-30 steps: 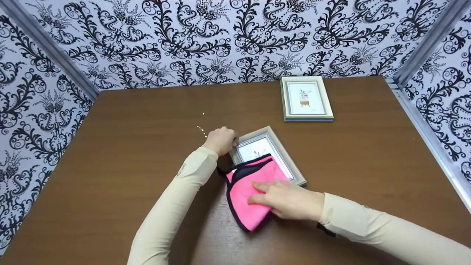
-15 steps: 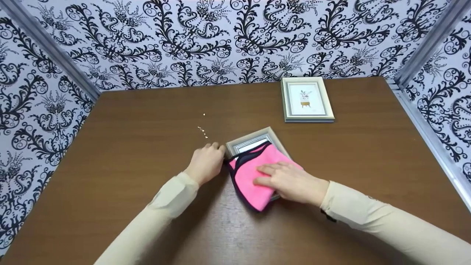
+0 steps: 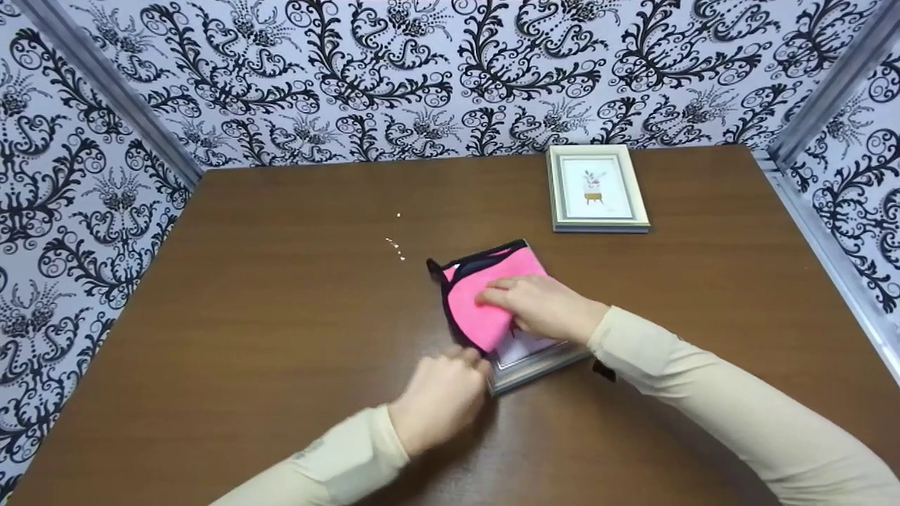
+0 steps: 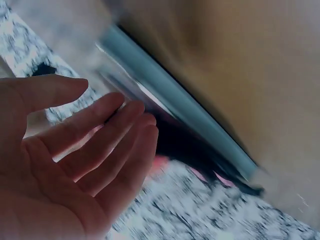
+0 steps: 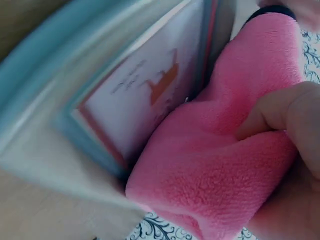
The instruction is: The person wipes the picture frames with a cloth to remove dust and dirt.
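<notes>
A pink cloth (image 3: 472, 310) with black edging lies over much of a picture frame (image 3: 540, 372), hiding its upper part. My right hand (image 3: 545, 307) grips the cloth against the frame's face. In the right wrist view, the thumb digs into the plush cloth (image 5: 200, 172) beside the framed print (image 5: 132, 102). My left hand (image 3: 439, 399) is at the frame's near left corner. The left wrist view shows its fingers (image 4: 112, 130) loosely extended beside the blurred frame edge (image 4: 185, 97), with nothing held; whether they touch it, I cannot tell.
Another picture frame (image 3: 598, 186) lies at the back right of the brown table (image 3: 281, 316), near the patterned wall (image 3: 394, 84). Several pale specks (image 3: 397, 251) are on the tabletop left of the cloth.
My left hand left the frame's upper left corner and came down to its near left corner. My right hand slid the cloth up the frame, uncovering the lower part and covering the upper.
</notes>
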### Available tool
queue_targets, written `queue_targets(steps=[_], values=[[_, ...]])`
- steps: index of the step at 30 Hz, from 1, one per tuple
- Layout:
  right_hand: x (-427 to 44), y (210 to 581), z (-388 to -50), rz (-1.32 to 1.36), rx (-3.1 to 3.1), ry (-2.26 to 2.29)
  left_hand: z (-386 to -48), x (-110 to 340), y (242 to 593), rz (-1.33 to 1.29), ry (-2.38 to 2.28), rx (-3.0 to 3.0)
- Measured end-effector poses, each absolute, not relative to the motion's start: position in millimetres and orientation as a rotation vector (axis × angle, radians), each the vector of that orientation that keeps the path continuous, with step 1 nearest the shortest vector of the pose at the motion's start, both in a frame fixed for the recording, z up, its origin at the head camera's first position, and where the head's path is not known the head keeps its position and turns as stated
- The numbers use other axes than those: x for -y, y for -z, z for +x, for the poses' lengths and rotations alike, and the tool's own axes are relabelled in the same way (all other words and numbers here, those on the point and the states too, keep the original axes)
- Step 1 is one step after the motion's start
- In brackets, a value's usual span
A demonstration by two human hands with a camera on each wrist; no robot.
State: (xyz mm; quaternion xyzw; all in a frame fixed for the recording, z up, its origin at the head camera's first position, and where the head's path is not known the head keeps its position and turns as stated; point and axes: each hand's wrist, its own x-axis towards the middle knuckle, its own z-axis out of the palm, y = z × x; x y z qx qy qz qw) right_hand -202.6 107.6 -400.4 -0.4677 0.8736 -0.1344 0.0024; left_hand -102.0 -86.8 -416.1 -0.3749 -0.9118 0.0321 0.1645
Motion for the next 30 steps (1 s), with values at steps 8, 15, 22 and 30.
queue_targets(steps=[8, 15, 22, 30], values=[[-91, 400, -194, -1.325, -2.712, 0.552, -98, 63, 434, -1.141, -0.224, 2.438], [-79, 404, -175, -1.338, -2.719, 0.464, -99, 57, 438, -1.152, -0.344, 2.376], [-64, 406, -180, -1.333, -2.706, 0.353, -98, 55, 434, -1.194, -0.369, 2.420], [-48, 403, -210, -1.049, -2.642, 0.205, -101, 51, 433, -1.232, -0.262, 2.538]])
